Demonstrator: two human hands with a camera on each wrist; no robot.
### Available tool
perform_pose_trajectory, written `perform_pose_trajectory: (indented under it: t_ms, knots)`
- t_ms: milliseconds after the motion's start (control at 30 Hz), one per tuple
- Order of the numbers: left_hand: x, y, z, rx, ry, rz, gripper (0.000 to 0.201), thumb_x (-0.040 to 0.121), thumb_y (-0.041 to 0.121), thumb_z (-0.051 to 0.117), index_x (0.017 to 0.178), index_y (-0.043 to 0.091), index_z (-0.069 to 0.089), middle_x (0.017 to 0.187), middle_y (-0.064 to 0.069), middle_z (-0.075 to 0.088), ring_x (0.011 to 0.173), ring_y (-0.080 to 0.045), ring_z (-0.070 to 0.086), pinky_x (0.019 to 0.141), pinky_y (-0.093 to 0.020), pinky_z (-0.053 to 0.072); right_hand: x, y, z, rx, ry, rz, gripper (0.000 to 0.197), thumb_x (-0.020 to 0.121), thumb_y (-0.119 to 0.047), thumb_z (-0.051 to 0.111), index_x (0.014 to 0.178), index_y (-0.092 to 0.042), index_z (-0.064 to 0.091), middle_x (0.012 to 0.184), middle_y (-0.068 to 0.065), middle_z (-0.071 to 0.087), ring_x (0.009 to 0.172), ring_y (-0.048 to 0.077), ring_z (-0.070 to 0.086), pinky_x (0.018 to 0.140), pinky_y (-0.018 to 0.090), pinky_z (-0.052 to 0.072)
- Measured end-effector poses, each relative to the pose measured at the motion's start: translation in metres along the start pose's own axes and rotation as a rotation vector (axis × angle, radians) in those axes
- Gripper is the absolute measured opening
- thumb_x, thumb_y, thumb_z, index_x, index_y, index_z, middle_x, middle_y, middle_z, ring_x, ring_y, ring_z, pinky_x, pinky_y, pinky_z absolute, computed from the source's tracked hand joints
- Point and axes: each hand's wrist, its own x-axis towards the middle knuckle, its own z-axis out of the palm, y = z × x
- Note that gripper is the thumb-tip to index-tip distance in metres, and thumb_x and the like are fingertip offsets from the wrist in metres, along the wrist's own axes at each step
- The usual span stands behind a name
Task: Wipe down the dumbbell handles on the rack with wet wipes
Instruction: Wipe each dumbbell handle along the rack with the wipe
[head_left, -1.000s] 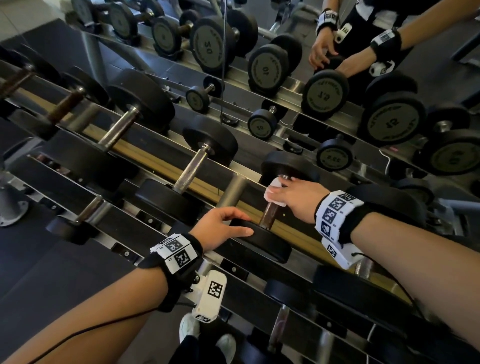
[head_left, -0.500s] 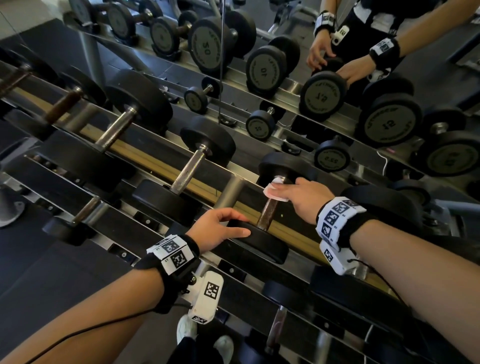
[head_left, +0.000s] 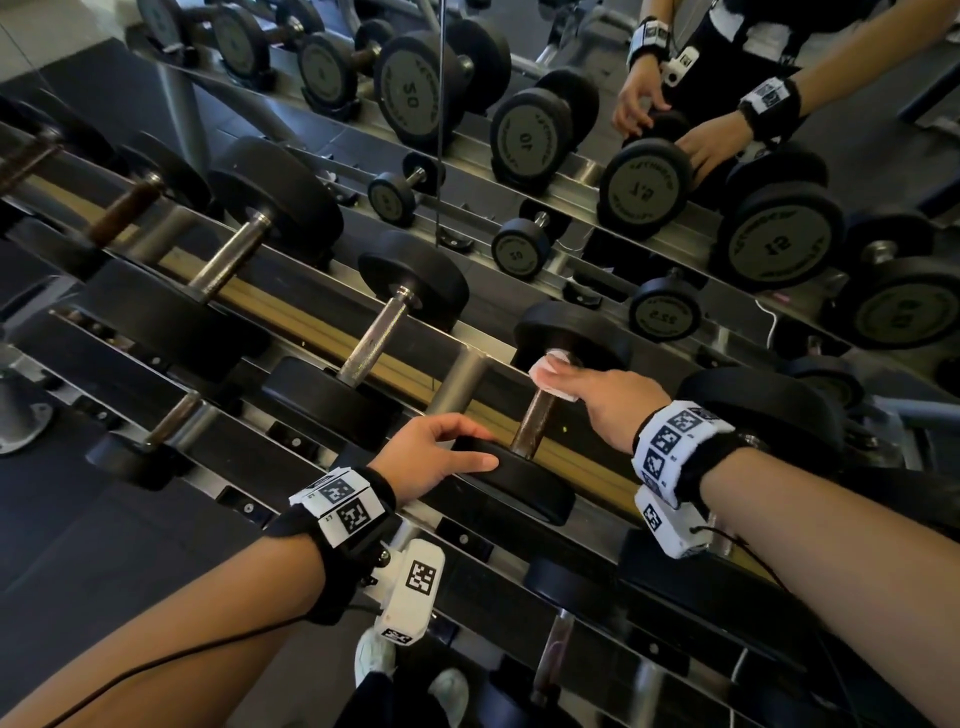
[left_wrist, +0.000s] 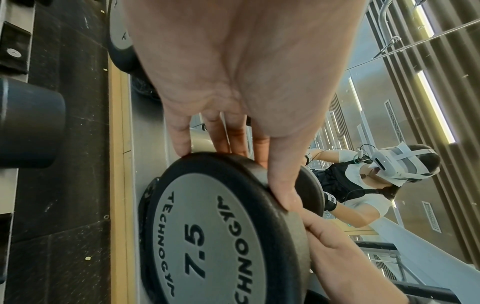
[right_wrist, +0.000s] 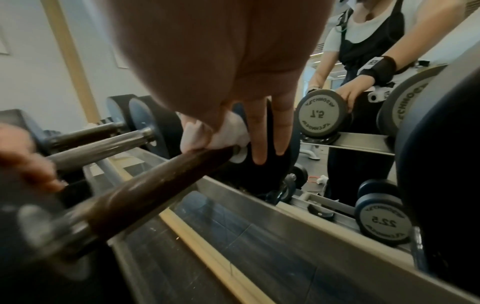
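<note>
A black dumbbell marked 7.5 (left_wrist: 215, 236) lies on the rack, with a dark brown handle (head_left: 532, 423). My left hand (head_left: 467, 441) grips the rim of its near head (head_left: 519, 488), fingers behind the plate and thumb on the front edge (left_wrist: 280, 185). My right hand (head_left: 582, 389) holds a white wet wipe (head_left: 550, 374) wrapped on the far end of the handle, right against the far head (head_left: 571, 327). In the right wrist view the wipe (right_wrist: 207, 135) is bunched under my fingers (right_wrist: 259, 133) on the handle (right_wrist: 155, 185).
More dumbbells lie to the left, with steel handles (head_left: 374, 338) (head_left: 228, 260). A larger dumbbell head (head_left: 763, 410) sits close on the right. A lower tier holds smaller dumbbells (head_left: 550, 654). A mirror (head_left: 675, 130) behind reflects the rack and my hands.
My right hand has slid the wipe up the handle from its middle to the far head. The left hand has kept its hold on the near head.
</note>
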Motion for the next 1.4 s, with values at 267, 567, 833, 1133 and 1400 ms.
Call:
perform_pose_trajectory:
  t_ms: [267, 567, 833, 1133, 1400]
  knots:
    - [-0.003, 0.005, 0.001, -0.002, 0.01, -0.019, 0.026, 0.08, 0.023, 0.078, 0.105, 0.028, 0.071, 0.11, 0.01, 0.067, 0.108, -0.006, 0.059, 0.101, -0.034, 0.043, 0.0, -0.009, 0.018, 0.024, -0.117, -0.221, 0.049, 0.104, -0.013, 0.037, 0.152, -0.02, 0.034, 0.162, 0.002, 0.027, 0.148, 0.026, 0.028, 0.118, 0.036, 0.021]
    - [-0.006, 0.009, 0.001, 0.004, 0.001, -0.041, 0.027, 0.081, 0.022, 0.078, 0.107, 0.025, 0.07, 0.112, 0.007, 0.067, 0.112, -0.012, 0.06, 0.11, -0.049, 0.042, -0.003, -0.012, 0.017, 0.164, -0.023, 0.03, 0.051, 0.102, -0.008, 0.035, 0.152, -0.011, 0.025, 0.149, 0.019, 0.042, 0.135, 0.031, 0.045, 0.114, 0.042, 0.034]
    - [-0.006, 0.01, -0.001, 0.003, -0.015, -0.038, 0.029, 0.08, 0.021, 0.079, 0.108, 0.025, 0.071, 0.112, 0.004, 0.069, 0.111, -0.015, 0.063, 0.107, -0.049, 0.045, -0.013, -0.014, 0.029, 0.044, -0.118, -0.226, 0.052, 0.104, -0.01, 0.031, 0.155, -0.013, 0.025, 0.165, 0.008, 0.014, 0.151, 0.031, 0.015, 0.121, 0.044, 0.016]
    - [-0.004, 0.007, -0.003, -0.022, -0.036, -0.028, 0.029, 0.08, 0.02, 0.079, 0.108, 0.023, 0.071, 0.113, -0.001, 0.07, 0.109, -0.019, 0.066, 0.103, -0.049, 0.049, -0.018, -0.024, 0.031, -0.02, -0.227, -0.31, 0.052, 0.101, -0.006, 0.036, 0.152, -0.016, 0.034, 0.161, 0.012, 0.023, 0.145, 0.037, 0.028, 0.116, 0.051, 0.029]
    - [-0.001, 0.004, -0.003, -0.044, -0.032, -0.033, 0.029, 0.078, 0.021, 0.081, 0.106, 0.024, 0.073, 0.109, 0.0, 0.072, 0.109, -0.019, 0.067, 0.105, -0.049, 0.048, -0.004, -0.004, 0.014, 0.07, -0.033, -0.073, 0.059, 0.1, -0.003, 0.036, 0.157, -0.012, 0.02, 0.164, 0.01, 0.013, 0.149, 0.034, 0.019, 0.119, 0.046, 0.02]
